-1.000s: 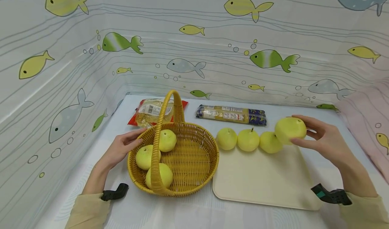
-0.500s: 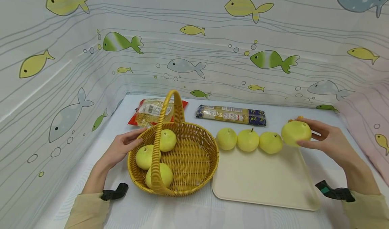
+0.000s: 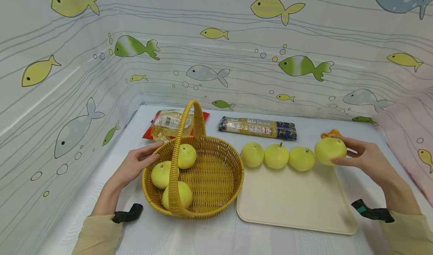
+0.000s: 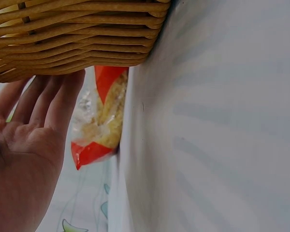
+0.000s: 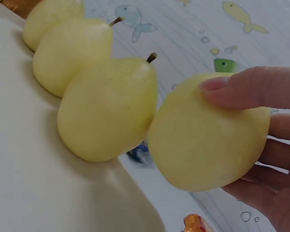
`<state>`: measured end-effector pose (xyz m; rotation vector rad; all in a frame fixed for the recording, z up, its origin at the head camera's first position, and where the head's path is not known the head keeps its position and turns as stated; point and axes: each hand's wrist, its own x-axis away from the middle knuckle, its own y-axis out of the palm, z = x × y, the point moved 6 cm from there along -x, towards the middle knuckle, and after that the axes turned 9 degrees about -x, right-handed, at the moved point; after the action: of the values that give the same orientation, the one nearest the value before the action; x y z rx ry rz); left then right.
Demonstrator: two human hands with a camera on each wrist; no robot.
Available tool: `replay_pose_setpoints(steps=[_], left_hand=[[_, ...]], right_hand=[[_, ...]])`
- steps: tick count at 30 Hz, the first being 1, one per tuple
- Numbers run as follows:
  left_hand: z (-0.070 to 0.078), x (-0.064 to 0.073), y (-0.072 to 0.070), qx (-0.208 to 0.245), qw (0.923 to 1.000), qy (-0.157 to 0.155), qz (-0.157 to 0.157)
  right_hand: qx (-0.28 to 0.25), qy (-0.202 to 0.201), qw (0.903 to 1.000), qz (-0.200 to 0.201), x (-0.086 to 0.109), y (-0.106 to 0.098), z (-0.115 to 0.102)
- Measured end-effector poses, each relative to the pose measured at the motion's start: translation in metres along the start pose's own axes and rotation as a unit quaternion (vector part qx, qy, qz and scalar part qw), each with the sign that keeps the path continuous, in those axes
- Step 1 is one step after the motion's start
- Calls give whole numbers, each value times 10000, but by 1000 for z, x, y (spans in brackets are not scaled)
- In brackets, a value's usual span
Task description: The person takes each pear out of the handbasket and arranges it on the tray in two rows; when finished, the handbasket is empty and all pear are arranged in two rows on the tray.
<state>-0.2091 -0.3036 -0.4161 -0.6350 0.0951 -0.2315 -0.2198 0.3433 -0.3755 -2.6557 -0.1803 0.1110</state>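
A pale yellow pear (image 5: pixel 203 140) is in my right hand (image 3: pixel 367 159), held between the thumb on one side and fingers on the other. It hangs at the right end of a row of pears along the tray's back edge, right beside the nearest pear (image 5: pixel 106 113) in the right wrist view. The others in the row are a middle pear (image 3: pixel 276 156) and a left pear (image 3: pixel 252 154). My left hand (image 3: pixel 137 165) rests against the left side of the wicker basket (image 3: pixel 213 180), its fingers extended along the wall (image 4: pixel 29 111). Three pears lie in the basket's left part.
The cream tray (image 3: pixel 294 198) lies right of the basket. Behind stand a red-edged clear bag of pasta (image 3: pixel 167 123) and a long blue-ended packet (image 3: pixel 257 128). A small orange item (image 3: pixel 331 133) lies beyond my right hand. The basket's tall handle (image 3: pixel 174 161) arches up over it.
My right hand has moved the pear right and slightly down, from overlapping the row's right pear to beside it. The orange item has come into sight. My left hand and the basket stay put.
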Motion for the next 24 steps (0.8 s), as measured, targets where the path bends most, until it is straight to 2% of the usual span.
replay_pose_setpoints(steps=[8,13,20,24], left_hand=[[-1,-1,0,-69,10000,-19,8],[-2,-1,0,-90,10000,-40,14],[-1,0,0,-1,10000,41,-11],[0,0,0,6,10000,-27,-21]], right_hand=[[82,235,9997,-35,-4,-1,20],[165,347,9989,-256,-5,1,30],[28,212,9984,-518,-6,7,34],[-46,221,9981,-575,-7,10,35]])
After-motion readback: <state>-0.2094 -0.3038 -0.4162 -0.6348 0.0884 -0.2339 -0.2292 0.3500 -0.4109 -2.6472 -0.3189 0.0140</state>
